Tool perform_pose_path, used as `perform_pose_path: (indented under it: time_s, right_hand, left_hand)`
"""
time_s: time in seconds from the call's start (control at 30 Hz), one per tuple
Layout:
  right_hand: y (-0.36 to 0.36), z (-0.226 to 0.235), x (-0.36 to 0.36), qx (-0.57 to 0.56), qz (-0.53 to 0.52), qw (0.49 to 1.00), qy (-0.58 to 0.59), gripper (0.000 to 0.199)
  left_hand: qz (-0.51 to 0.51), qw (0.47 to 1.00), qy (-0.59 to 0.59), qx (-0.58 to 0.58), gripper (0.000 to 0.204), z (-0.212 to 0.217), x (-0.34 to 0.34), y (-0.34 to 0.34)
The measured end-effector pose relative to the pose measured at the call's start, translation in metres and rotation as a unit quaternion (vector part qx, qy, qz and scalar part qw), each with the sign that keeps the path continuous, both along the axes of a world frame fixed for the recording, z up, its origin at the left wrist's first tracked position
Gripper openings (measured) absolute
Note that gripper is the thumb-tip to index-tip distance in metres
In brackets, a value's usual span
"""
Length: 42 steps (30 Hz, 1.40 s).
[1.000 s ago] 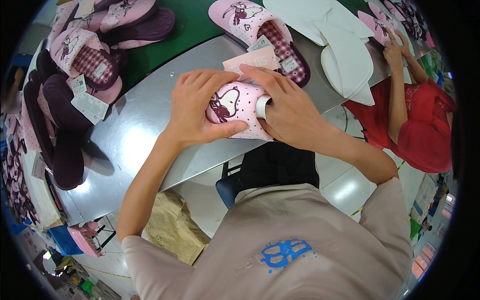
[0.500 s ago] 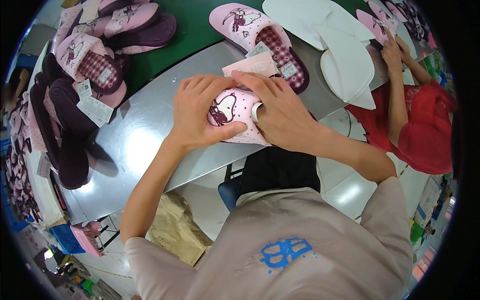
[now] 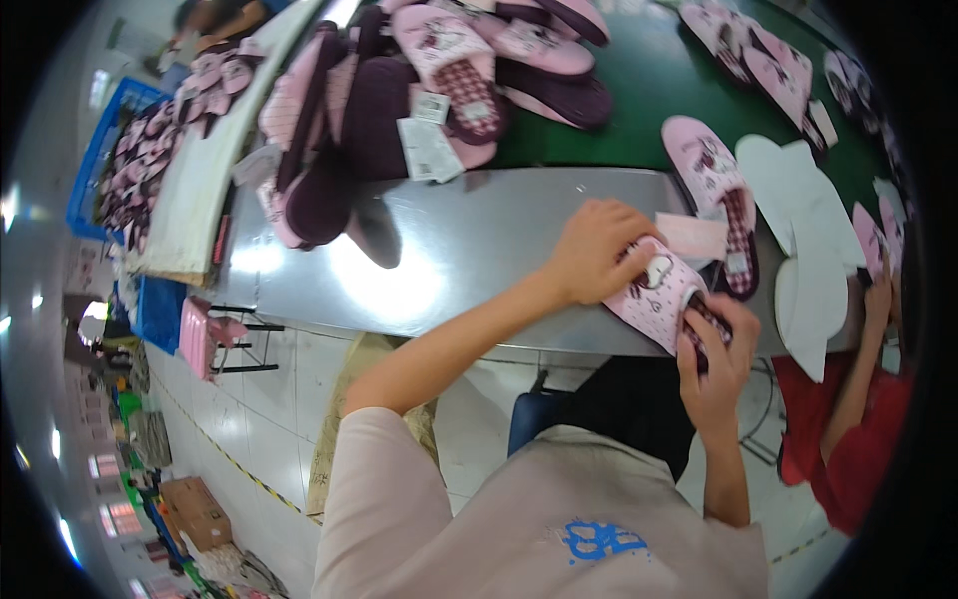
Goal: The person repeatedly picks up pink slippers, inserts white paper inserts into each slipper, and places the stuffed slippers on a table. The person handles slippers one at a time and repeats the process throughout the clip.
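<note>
A pink slipper with a cartoon dog print and a checked lining is held over the front edge of the metal table. My left hand is closed around its toe end, thumb on top of the print. At the opening, my right hand grips the slipper with its fingers curled over and partly into the checked inside. Just beyond lies a matching slipper, sole down on the table. A pale pink card shows between the two slippers; whether it is fastened to either one I cannot tell.
Pink slippers with dark soles are heaped at the back left, with white tags hanging off. White slipper-shaped sheets lie to the right. A green surface adjoins the metal table. A co-worker's arm reaches in at far right.
My view has swung to the left. The right hand has shifted from the slipper's upper side to its opening, and the slipper has turned so that the opening faces lower right.
</note>
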State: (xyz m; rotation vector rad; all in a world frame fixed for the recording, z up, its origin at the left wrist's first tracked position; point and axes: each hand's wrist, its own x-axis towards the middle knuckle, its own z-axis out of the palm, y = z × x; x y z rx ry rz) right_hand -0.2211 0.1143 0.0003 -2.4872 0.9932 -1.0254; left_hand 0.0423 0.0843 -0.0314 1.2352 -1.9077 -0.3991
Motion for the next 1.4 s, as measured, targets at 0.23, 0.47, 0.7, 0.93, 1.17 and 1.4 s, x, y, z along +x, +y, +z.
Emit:
perform_pose_path:
  time_s: [0.23,0.47,0.7,0.93,1.17,1.4]
  right_hand:
    - [0.017,-0.013,0.022,0.072,-0.061,0.994,-0.049,0.034]
    - [0.010,-0.032,0.034,0.008,-0.020,0.996,-0.088,0.023]
    - [-0.008,-0.058,0.037,0.046,-0.073,0.990,-0.110,0.040]
    - [-0.011,-0.061,0.031,0.069,-0.056,0.988,-0.129,0.035]
    - [-0.019,-0.060,0.001,0.264,0.109,0.944,-0.165,0.031]
    - [-0.029,-0.067,-0.012,0.636,0.231,0.600,-0.427,0.018]
  left_hand:
    - [0.084,0.996,0.007,-0.036,0.029,-0.011,-0.013,0.007]
    - [0.190,0.977,0.026,-0.089,0.024,-0.036,-0.020,0.005]
    - [0.256,0.962,0.047,-0.083,0.023,-0.038,-0.028,-0.001]
    - [0.318,0.940,0.112,0.054,0.029,-0.034,-0.018,-0.002]
    - [0.269,0.920,0.259,-0.118,0.012,0.036,-0.015,0.016]
    - [0.189,0.954,0.214,-0.093,0.002,0.034,-0.006,0.019]
